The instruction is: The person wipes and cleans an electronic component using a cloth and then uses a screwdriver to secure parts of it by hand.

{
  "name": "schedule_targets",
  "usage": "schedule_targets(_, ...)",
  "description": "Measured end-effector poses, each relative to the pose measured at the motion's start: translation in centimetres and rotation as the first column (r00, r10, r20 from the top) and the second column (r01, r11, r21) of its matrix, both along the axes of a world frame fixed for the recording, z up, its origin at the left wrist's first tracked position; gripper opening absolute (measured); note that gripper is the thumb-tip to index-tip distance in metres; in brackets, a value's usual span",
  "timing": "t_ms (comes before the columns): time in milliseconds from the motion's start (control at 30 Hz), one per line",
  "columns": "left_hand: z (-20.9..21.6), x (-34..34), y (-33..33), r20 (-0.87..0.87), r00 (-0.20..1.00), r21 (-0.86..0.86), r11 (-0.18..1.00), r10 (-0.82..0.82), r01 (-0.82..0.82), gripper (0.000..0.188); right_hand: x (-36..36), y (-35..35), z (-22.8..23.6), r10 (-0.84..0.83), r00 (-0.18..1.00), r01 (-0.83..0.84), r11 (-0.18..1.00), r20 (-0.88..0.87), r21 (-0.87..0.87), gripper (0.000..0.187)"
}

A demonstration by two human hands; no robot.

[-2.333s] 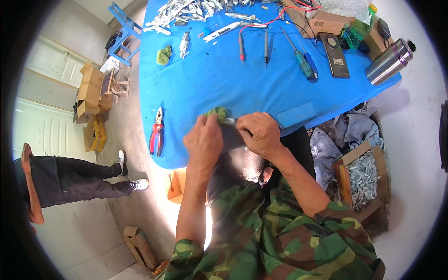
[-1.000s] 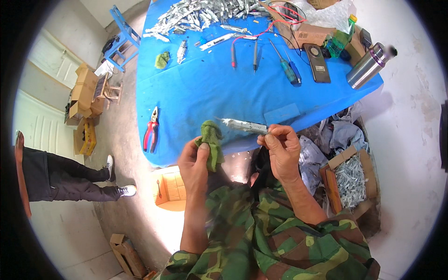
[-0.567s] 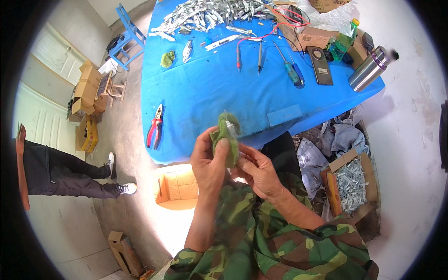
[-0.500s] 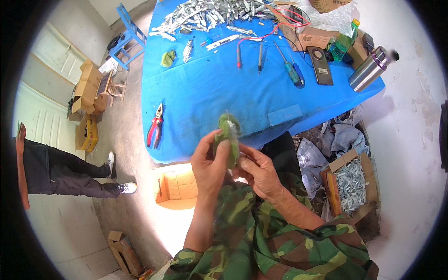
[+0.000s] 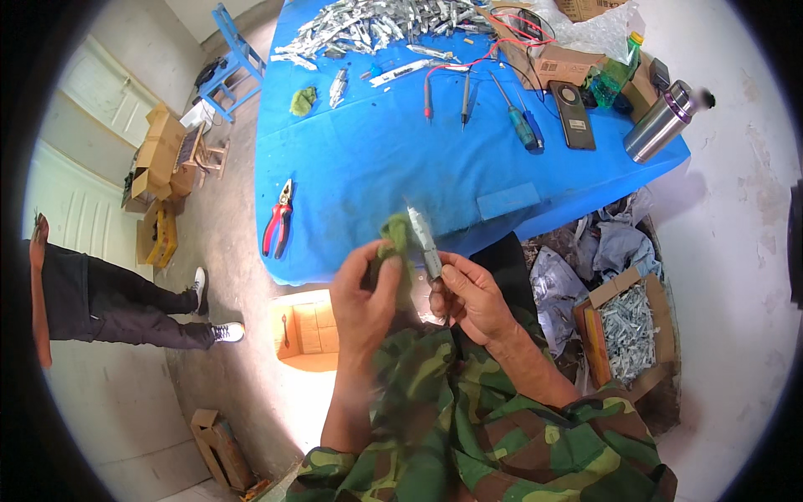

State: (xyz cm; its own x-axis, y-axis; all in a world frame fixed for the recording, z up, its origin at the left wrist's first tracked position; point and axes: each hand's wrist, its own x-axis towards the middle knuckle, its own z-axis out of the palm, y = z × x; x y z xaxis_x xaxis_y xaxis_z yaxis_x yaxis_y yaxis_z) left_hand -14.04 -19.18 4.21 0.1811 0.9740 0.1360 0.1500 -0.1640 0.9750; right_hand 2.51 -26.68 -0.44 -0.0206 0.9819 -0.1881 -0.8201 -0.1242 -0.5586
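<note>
My left hand (image 5: pixel 365 289) pinches a crumpled green cloth (image 5: pixel 396 233) above the table's near edge. Just right of it, my right hand (image 5: pixel 475 294) grips a slim silver pen-shaped piece (image 5: pixel 424 238) by its lower end, between thumb and fingers. The piece points up and slightly left, and a thin tip shows at its top. Cloth and piece are side by side; whether they touch I cannot tell. On the blue-covered table (image 5: pixel 368 167), red-handled pliers (image 5: pixel 278 219) lie to the left. A second green cloth (image 5: pixel 303 101) lies farther back beside a similar silver piece (image 5: pixel 338 87).
A heap of silver pieces (image 5: pixel 376 29) covers the table's back. Test probes (image 5: pixel 466 105), screwdrivers (image 5: pixel 524 127), a phone (image 5: pixel 572 117) and a steel flask (image 5: pixel 661 125) lie at right. Below stands a box of silver pieces (image 5: pixel 631 335). Another person (image 5: pixel 125 297) stands at left.
The green cloth has come off the silver piece and moved slightly left with my left hand. The silver piece now shows bare in my right hand.
</note>
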Motion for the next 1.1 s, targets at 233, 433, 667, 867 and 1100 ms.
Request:
schedule_targets(233,2.0,1.7,0.5,-0.163,0.985,0.243,0.965,-0.063,0.102,0.022,-0.3,-1.3,0.6,0.033,0.995,-0.038,0.998,0.095,0.05,0.042)
schedule_targets(433,2.8,0.2,-1.7,-0.327,0.928,0.271,0.923,-0.178,0.272,0.019,0.4,-1.5,-0.8,0.037,0.999,-0.036,0.996,-0.014,0.083,0.04)
schedule_targets(667,2.1,-0.5,0.5,0.01,0.996,0.028,0.996,-0.086,0.086,0.026,0.3,-1.3,0.9,0.09,0.992,-0.076,0.987,-0.092,0.14,0.046)
schedule_targets(867,0.8,1.2,0.6,-0.22,0.975,0.275,0.957,-0.032,0.094,0.032,0.4,-0.7,0.6,0.116,0.989,-0.099,0.982,-0.096,0.161,0.051)
schedule_targets(1100,0.0,1.4,-1.0,-0.233,0.968,0.304,0.938,-0.095,0.165,0.026,0.6,-0.2,-0.7,0.081,0.974,-0.066,0.995,-0.21,0.079,0.049)
